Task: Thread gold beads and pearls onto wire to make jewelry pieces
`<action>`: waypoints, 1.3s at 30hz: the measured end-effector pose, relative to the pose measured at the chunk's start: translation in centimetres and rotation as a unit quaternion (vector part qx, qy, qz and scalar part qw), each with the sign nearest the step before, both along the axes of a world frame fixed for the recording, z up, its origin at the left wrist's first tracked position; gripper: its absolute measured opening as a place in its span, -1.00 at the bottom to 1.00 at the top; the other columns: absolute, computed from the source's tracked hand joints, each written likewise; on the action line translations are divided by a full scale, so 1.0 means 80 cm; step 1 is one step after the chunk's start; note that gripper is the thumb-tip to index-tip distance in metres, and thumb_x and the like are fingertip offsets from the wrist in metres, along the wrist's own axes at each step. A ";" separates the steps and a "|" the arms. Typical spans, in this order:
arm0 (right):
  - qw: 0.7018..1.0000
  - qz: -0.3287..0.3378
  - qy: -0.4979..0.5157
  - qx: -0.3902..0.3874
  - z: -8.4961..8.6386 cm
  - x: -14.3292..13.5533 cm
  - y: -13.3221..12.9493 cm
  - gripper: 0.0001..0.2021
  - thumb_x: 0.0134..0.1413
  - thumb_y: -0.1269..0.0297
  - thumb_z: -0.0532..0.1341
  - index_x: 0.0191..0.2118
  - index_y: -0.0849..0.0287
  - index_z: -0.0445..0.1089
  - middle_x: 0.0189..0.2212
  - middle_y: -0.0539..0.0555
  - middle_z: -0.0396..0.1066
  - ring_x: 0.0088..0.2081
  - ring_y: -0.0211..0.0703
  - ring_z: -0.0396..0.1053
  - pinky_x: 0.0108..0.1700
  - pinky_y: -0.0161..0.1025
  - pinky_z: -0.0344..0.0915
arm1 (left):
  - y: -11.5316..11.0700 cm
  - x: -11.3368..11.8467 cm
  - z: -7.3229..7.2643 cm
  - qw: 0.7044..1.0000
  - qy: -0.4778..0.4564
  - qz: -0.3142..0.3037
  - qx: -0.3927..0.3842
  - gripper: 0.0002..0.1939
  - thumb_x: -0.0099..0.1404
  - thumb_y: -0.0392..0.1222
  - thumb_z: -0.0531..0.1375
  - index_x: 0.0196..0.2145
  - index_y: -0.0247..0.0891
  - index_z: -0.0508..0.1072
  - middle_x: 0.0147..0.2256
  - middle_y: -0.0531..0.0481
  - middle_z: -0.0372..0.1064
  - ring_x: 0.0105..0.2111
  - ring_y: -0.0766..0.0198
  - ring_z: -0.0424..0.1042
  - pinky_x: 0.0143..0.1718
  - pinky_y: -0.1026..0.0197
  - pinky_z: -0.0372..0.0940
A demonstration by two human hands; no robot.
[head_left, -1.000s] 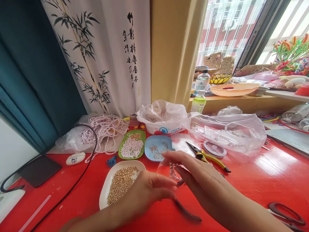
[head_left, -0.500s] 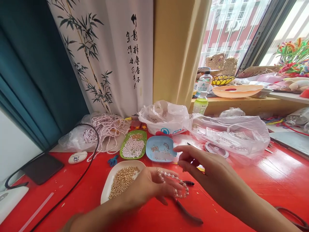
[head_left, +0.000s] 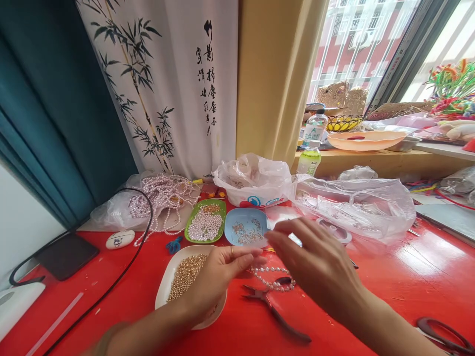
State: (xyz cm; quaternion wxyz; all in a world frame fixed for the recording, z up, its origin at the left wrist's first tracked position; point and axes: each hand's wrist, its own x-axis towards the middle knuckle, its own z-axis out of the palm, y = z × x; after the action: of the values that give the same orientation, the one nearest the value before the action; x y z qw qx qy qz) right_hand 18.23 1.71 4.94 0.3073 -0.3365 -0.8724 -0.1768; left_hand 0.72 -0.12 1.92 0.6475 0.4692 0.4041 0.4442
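Observation:
A beaded pearl bracelet (head_left: 276,286) hangs in a loop from the fingertips of my left hand (head_left: 218,272), whose thumb and fingers are pressed together on its end. My right hand (head_left: 311,254) is held just to the right, fingers bent and thumb close to the forefinger; what lies between them, if anything, I cannot make out. Below the bracelet lies a pair of pliers (head_left: 276,314) with dark handles, jaws pointing left. The blue tray (head_left: 232,217) with small metal pieces sits behind my fingertips. Under my left wrist stands a white dish (head_left: 163,287) of gold beads.
A green tray (head_left: 196,206) holds pearl and gold beads. Pearl strands (head_left: 163,198) lie heaped at the back left, plastic bags (head_left: 256,180) at the back. A black cable (head_left: 129,269) crosses the left side. Scissors (head_left: 443,333) lie at the right front.
My left hand has turned, its fingers now drawn together, and the bracelet hangs lower from its fingertips. My right hand has shifted slightly and moved nearer to the left fingertips.

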 end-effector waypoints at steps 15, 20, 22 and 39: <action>0.995 0.087 -0.020 -0.047 -0.021 -0.021 -0.004 -0.70 0.11 0.50 -0.03 -0.52 0.25 0.37 -0.61 0.06 0.29 -0.58 -0.24 0.19 -0.59 -0.32 0.09 | -0.004 0.001 -0.008 0.993 0.035 -0.084 0.076 -0.69 0.22 -0.11 0.09 -0.18 -0.35 0.47 -0.28 -0.09 0.47 -0.22 0.12 0.39 -0.22 0.18 0.24; 0.968 -0.017 0.168 -0.188 -0.020 -0.006 0.028 -0.78 0.00 0.44 0.04 -0.47 0.21 0.43 -0.53 0.05 0.41 -0.52 -0.26 0.32 -0.45 -0.33 0.24 | -0.003 -0.003 -0.006 0.997 0.071 -0.012 0.023 -0.76 0.16 -0.16 0.15 -0.27 -0.34 0.50 -0.29 -0.14 0.49 -0.21 0.14 0.40 -0.13 0.15 0.22; 0.942 -0.093 0.241 -0.216 -0.012 0.009 0.052 -0.81 -0.04 0.36 0.09 -0.48 0.19 0.46 -0.52 0.04 0.46 -0.49 -0.22 0.36 -0.44 -0.32 0.26 | -0.001 -0.004 -0.008 0.997 0.069 0.004 0.023 -0.77 0.15 -0.17 0.16 -0.28 -0.33 0.50 -0.28 -0.13 0.48 -0.20 0.15 0.40 -0.12 0.15 0.21; 0.938 -0.187 0.117 -0.266 0.074 -0.053 0.274 -0.72 0.13 0.27 0.10 -0.05 0.24 0.25 -0.10 0.12 0.29 -0.18 -0.12 0.34 -0.20 -0.10 0.32 | 0.008 -0.002 -0.012 0.995 0.071 -0.056 -0.044 -0.73 0.04 -0.14 0.15 -0.37 -0.42 0.45 -0.41 -0.21 0.49 -0.37 0.12 0.46 -0.31 0.10 0.24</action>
State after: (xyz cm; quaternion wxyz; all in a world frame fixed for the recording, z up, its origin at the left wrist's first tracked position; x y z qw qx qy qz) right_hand 14.02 23.60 10.83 0.2680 -0.5815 -0.7666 0.0482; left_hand 0.59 0.52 0.99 0.6615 0.4923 0.4410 0.3543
